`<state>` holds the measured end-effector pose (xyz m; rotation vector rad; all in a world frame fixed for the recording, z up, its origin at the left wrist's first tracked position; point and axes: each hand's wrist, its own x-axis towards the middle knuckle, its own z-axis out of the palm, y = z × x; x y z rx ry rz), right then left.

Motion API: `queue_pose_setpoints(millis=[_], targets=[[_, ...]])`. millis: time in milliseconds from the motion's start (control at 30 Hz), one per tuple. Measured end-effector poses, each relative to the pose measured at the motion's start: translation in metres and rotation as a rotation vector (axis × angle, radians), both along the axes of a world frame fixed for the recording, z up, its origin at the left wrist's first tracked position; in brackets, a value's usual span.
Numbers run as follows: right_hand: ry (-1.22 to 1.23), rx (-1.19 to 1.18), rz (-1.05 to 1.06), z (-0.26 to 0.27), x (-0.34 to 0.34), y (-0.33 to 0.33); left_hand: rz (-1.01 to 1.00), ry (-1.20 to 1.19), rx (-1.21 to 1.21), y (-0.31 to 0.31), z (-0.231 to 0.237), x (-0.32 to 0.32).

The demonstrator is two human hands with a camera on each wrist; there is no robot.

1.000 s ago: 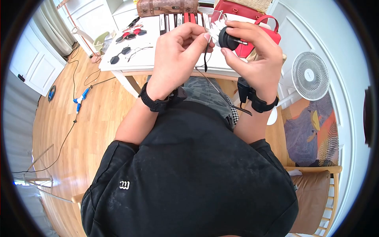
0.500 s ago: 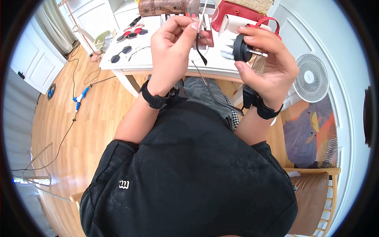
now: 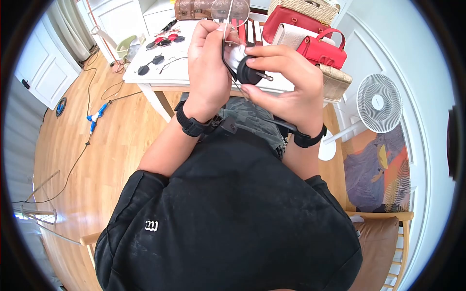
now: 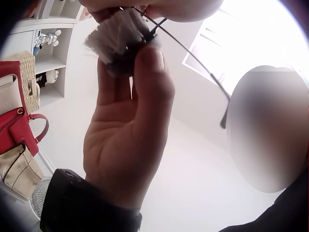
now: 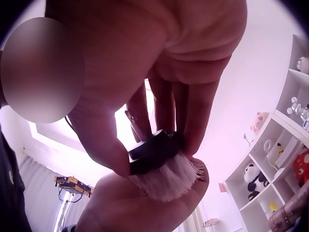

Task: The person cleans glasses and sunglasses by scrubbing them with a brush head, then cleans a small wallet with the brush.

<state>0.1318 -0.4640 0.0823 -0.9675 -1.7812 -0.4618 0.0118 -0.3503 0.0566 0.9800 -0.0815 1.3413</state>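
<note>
My left hand (image 3: 208,72) pinches a pair of thin-framed eyeglasses (image 3: 225,53) over the table's front edge, one large clear round lens raised above the fingers. Their long thin temple crosses the left wrist view. With fingertips and thumb, my right hand (image 3: 293,80) grips a round black brush (image 3: 249,72) that has white bristles and a short metal shank. The bristles (image 5: 169,181) face the left hand and overlap the glasses in the head view. In the right wrist view they lie right by the left hand, which hides much of the frame.
Several sunglasses (image 3: 165,41) lie on the left of the white table (image 3: 141,76), with dark round glasses (image 3: 150,65) nearer the front. A red handbag (image 3: 323,51) and other bags stand at the right. A white fan (image 3: 379,103) is beyond them.
The right hand first drew the brush away rightward, then brought it back left, up against the glasses. The left hand has shifted slightly left, and the round lens is now raised upward.
</note>
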Motion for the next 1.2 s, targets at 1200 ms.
queue_pose_setpoints(millis=[1200], targets=[[0.414, -0.177, 0.046, -0.017, 0.036, 0.011, -0.211, 0.107, -0.784, 0.137, -0.095, 0.033]])
